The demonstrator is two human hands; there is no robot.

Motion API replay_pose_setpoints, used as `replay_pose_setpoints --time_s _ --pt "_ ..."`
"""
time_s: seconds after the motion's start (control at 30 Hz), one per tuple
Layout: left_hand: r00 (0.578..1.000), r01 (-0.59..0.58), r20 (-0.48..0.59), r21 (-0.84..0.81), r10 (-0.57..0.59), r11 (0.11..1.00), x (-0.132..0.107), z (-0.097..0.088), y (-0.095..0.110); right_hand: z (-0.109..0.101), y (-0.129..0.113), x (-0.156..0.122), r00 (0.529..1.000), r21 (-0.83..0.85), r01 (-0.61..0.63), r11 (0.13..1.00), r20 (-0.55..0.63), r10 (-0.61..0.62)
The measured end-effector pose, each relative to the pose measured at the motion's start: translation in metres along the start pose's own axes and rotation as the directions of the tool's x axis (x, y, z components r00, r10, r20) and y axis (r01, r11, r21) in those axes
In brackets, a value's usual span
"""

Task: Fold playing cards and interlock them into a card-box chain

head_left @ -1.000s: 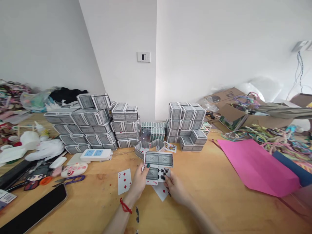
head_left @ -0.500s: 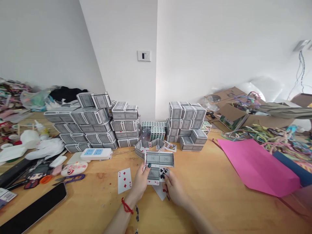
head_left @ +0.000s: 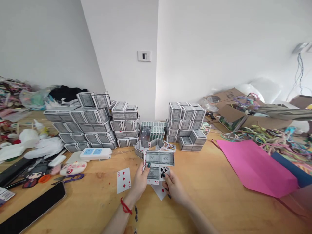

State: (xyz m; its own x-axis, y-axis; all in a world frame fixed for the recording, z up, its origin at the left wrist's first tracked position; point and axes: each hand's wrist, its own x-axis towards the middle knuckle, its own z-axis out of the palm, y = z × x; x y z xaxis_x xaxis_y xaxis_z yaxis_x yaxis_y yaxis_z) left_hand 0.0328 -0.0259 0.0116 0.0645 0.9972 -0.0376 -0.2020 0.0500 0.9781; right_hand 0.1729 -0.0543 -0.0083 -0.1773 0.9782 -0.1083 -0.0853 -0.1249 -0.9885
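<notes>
Above the table's front half, my left hand [head_left: 139, 182] grips a box-like piece of folded playing cards [head_left: 159, 158], its thumb on the near side. Grey patterned backs face up, and a red six shows along the lower edge. My right hand [head_left: 176, 188] pinches a clubs card [head_left: 165, 170] against the piece's right side; some of its fingers are curled under and partly hidden. Below my hands lies a loose red-suited card [head_left: 159, 192], partly covered. A three of diamonds [head_left: 123, 180] lies face up left of my left hand. Just behind stands an open ring of folded cards [head_left: 140, 150].
Stacked folded-card blocks rise at the left [head_left: 97, 125] and right [head_left: 186, 123]. A power strip [head_left: 95, 153], scissors [head_left: 69, 178] and a phone [head_left: 35, 208] lie to the left. Pink paper [head_left: 258, 167] and tangled yarn [head_left: 273, 138] occupy the right side.
The view has shifted very slightly. My hands keep nearly the same pose on the folded cards, with only a small movement of the right fingers.
</notes>
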Motion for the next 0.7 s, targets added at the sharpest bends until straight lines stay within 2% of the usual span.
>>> replay_pose_setpoints --time_s 0.3,0.43,0.5,0.7 --pt "1.0 0.005 -0.001 0.071 -0.005 0.997 -0.002 0.001 -0.005 0.001 0.003 0.0 1.0 -0.13 0.004 0.991 -0.005 -0.005" --pt "0.995 0.024 0.092 0.047 -0.028 0.999 -0.002 0.0 0.001 -0.003 0.006 0.003 0.998 -0.153 0.009 0.988 -0.063 -0.019" --pt "0.989 0.037 0.141 0.026 -0.04 0.999 -0.002 -0.001 0.004 -0.006 0.005 0.003 0.998 -0.132 0.018 0.991 -0.051 -0.025" --pt "0.98 0.038 0.197 -0.014 -0.035 0.999 -0.003 -0.002 0.011 -0.011 -0.009 0.002 1.0 -0.041 0.023 0.999 -0.019 -0.024"
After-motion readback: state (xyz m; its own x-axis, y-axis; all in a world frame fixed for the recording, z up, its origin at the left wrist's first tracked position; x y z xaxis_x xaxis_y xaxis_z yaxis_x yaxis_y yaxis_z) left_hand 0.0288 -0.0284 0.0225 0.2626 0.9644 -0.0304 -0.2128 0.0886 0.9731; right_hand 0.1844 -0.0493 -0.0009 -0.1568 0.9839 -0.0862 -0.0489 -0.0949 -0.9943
